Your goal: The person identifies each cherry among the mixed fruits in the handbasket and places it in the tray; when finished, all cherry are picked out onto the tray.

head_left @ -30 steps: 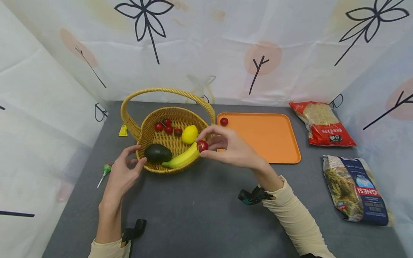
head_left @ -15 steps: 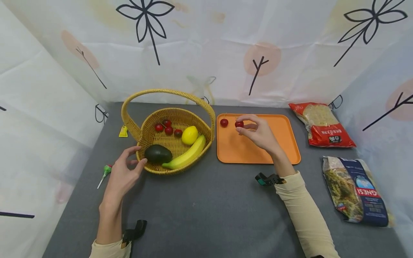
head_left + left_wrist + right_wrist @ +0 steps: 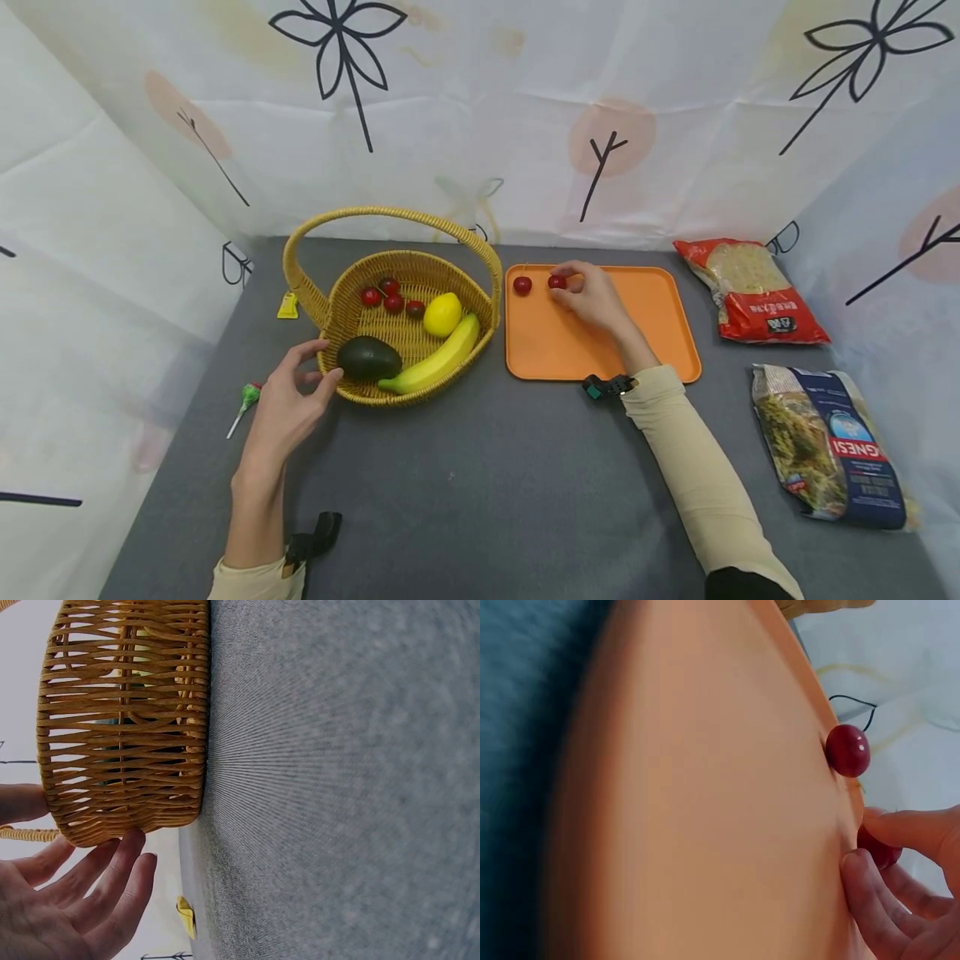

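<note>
Over the orange tray [image 3: 573,354], we pinch a dark red cherry [image 3: 557,282] between thumb and fingers of our right hand [image 3: 596,302], near the far edge; whether it touches the tray, we cannot tell. Just beside it, to the left, a second cherry [image 3: 522,286] lies on the tray. Our left hand [image 3: 291,404] is fairly wide, thumb and fingers apart, its tips resting against the wicker basket [image 3: 408,339]. Inside that we see four more cherries [image 3: 393,303], a lemon [image 3: 442,315], a banana [image 3: 435,364] and an avocado [image 3: 368,358].
</note>
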The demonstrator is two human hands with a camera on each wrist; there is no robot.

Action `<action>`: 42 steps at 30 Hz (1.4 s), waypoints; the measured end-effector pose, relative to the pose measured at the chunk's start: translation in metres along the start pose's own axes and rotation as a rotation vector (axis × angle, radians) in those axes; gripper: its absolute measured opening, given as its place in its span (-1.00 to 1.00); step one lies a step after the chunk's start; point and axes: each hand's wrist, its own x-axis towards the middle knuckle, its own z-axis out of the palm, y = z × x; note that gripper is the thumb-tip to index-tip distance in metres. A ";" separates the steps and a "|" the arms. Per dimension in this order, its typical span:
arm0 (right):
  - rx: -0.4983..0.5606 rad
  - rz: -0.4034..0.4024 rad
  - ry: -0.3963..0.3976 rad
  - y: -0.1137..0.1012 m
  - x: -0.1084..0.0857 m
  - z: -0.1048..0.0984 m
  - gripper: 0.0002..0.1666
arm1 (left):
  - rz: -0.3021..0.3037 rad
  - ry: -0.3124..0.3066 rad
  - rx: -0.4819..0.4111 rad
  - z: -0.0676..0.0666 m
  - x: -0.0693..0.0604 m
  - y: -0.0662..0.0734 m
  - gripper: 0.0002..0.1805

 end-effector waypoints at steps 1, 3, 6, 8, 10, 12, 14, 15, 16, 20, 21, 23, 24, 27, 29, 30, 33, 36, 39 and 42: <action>0.000 0.003 -0.002 0.001 0.002 0.000 -0.57 | 0.000 0.000 0.000 0.000 0.000 0.000 -0.33; 0.003 0.011 -0.008 0.001 0.005 0.000 -0.57 | 0.000 0.001 0.001 0.000 0.000 0.000 -0.34; -0.007 0.012 -0.019 0.002 0.008 -0.001 -0.57 | -0.003 -0.001 0.000 0.000 0.000 0.001 -0.33; -0.017 0.008 -0.026 0.002 0.008 -0.002 -0.57 | -0.003 -0.001 -0.001 0.000 0.000 0.001 -0.33; -0.021 0.006 -0.037 0.002 0.008 -0.002 -0.56 | -0.002 0.000 0.000 0.001 0.000 0.001 -0.33; -0.023 0.006 -0.048 0.002 0.009 -0.003 -0.54 | -0.001 0.002 0.000 0.001 0.000 0.001 -0.33; -0.023 0.006 -0.062 0.003 0.010 -0.003 -0.51 | -0.004 0.002 0.002 0.001 0.000 0.001 -0.33; -0.022 0.006 -0.071 0.003 0.011 -0.004 -0.50 | -0.006 0.001 0.003 0.001 0.000 0.001 -0.33; -0.021 0.004 -0.079 0.003 0.011 -0.004 -0.48 | -0.008 0.000 0.002 0.001 0.000 0.001 -0.33; -0.002 0.000 -0.099 0.003 0.011 -0.007 -0.44 | -0.017 -0.004 0.000 0.001 -0.001 0.002 -0.32; 0.003 -0.001 -0.101 0.003 0.011 -0.007 -0.43 | -0.018 -0.004 0.000 0.001 -0.001 0.002 -0.32; 0.008 0.000 -0.098 0.001 0.009 -0.008 -0.44 | -0.017 -0.003 -0.001 0.001 -0.001 0.002 -0.33; 0.009 0.000 -0.097 0.000 0.008 -0.008 -0.44 | -0.016 -0.002 -0.001 0.001 -0.001 0.002 -0.33; 0.015 0.006 -0.084 -0.004 0.004 -0.010 -0.44 | -0.015 0.003 -0.001 0.001 -0.001 0.002 -0.34; 0.027 0.010 -0.080 -0.008 0.000 -0.011 -0.44 | -0.017 0.003 -0.001 0.001 0.000 0.002 -0.34; 0.036 0.010 -0.078 -0.010 -0.002 -0.012 -0.44 | -0.018 0.003 0.000 0.001 0.000 0.002 -0.34; 0.079 0.006 -0.079 -0.017 -0.009 -0.013 -0.44 | -0.023 -0.001 0.001 0.001 0.000 0.002 -0.34; 0.130 -0.014 -0.072 -0.026 -0.017 -0.014 -0.45 | -0.025 -0.002 0.003 0.001 0.000 0.002 -0.33; 0.172 -0.046 -0.060 -0.038 -0.027 -0.016 -0.48 | -0.024 -0.001 0.002 0.001 0.000 0.002 -0.33; 0.216 -0.087 -0.048 -0.055 -0.038 -0.017 -0.53 | -0.021 -0.001 0.000 0.001 -0.001 0.002 -0.33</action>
